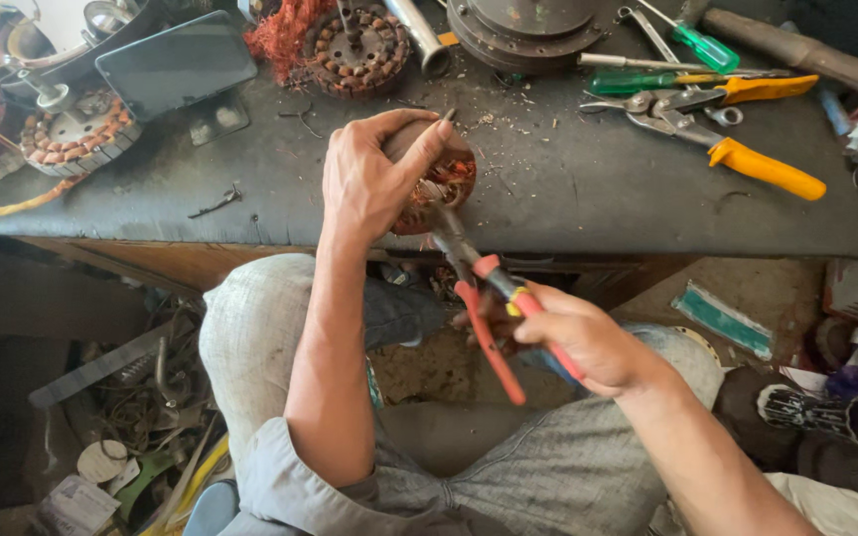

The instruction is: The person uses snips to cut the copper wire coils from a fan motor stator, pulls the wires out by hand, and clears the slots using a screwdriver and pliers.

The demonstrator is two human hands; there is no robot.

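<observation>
Left hand (374, 179) wraps a round motor winding (439, 184) at the near edge of the dark table (568, 199) — fingers curled tight over its top. Right hand (573, 333) grips red-handled pliers (489, 298), fingers closed on the handles, nose poking into the copper wire. Yellow-handled pliers (727, 149) and 2 screwdrivers (692, 79) lie further back, well apart.

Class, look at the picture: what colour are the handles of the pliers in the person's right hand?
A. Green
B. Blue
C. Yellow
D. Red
D: the right hand grips pliers with red handles, their nose at the copper-wound motor part that the left hand holds; the yellow-handled pliers lie untouched on the bench.
</observation>
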